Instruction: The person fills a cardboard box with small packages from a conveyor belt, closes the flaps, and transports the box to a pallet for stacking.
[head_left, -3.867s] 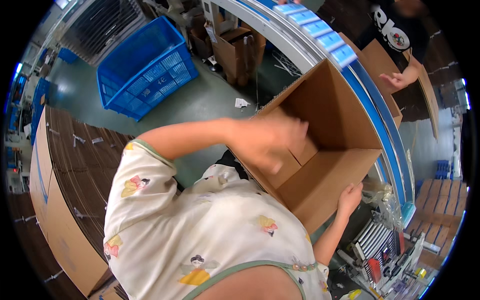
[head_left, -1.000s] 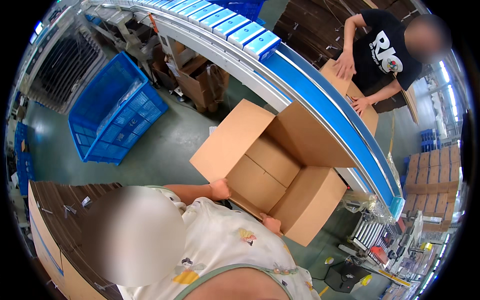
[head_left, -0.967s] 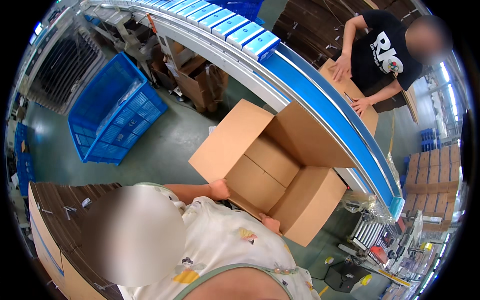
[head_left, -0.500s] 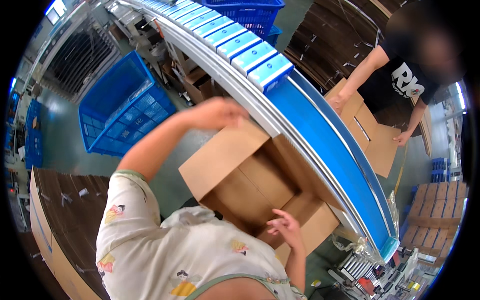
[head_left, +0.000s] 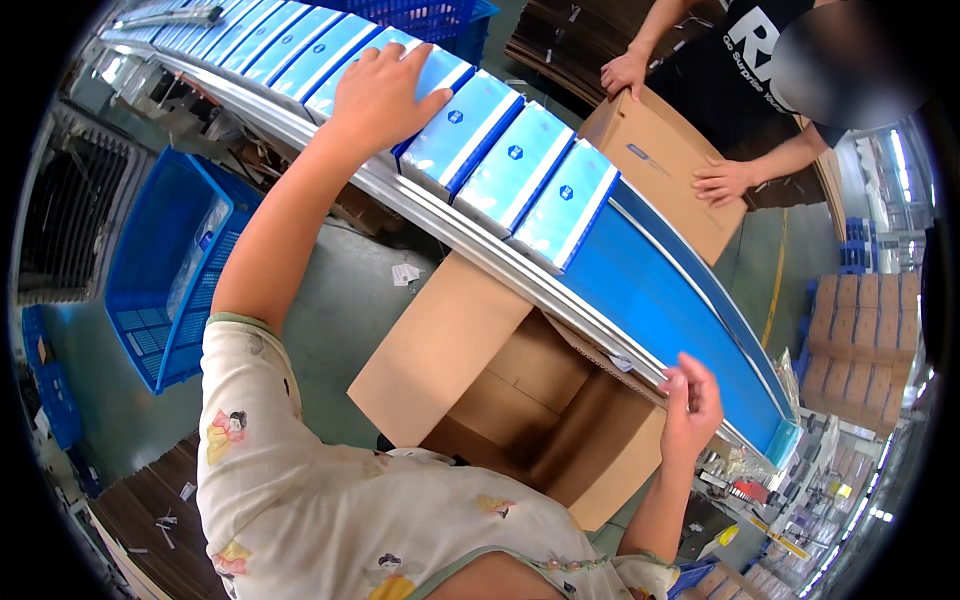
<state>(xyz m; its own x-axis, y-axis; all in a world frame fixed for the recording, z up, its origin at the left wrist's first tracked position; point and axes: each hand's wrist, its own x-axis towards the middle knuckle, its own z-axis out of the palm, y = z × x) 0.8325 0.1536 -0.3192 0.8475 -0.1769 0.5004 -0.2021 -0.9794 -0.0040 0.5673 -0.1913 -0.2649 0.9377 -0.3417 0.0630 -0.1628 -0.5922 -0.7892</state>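
My left hand lies flat on a light blue flat box, one of a row on the blue conveyor belt. More such boxes lie to its right on the belt. An open brown cardboard carton sits below the belt's near edge in front of me, flaps out, nothing visible inside. My right hand hovers at the carton's right side by the belt's metal rail, fingers loosely curled, holding nothing.
Across the belt a person in a black shirt presses both hands on a closed brown carton. A blue plastic crate stands on the green floor at left. Stacked cartons stand at right; flat cardboard lies at lower left.
My left hand has left the carton's flap and reached up onto the boxes on the belt. My right hand has risen beside the carton. The view has tilted toward the belt.
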